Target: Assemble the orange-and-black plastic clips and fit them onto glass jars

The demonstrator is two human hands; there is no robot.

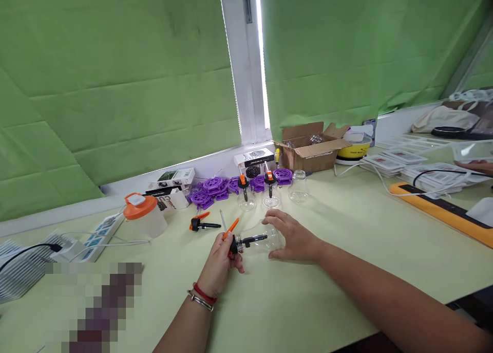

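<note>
My left hand (pixel 223 258) grips a black pump top (pixel 233 244) with an orange lever, at the mouth of a clear bottle (pixel 256 238). The bottle lies on its side in the air or on the table; which, I cannot tell. Its wide base is held by my right hand (pixel 295 238), and a black tube reaches inside. Another black and orange top (pixel 204 224) lies on the table to the left. Behind stand two clear bottles with orange and black tops (pixel 244 191) (pixel 270 188) and an open clear jar (pixel 299 186).
Purple plastic parts (pixel 213 186) lie near an open cardboard box (pixel 310 152). An orange-lidded cup (pixel 144 214) and a power strip (pixel 103 235) are left. On the right are an orange bar (pixel 442 211) and another person's hand (pixel 477 166).
</note>
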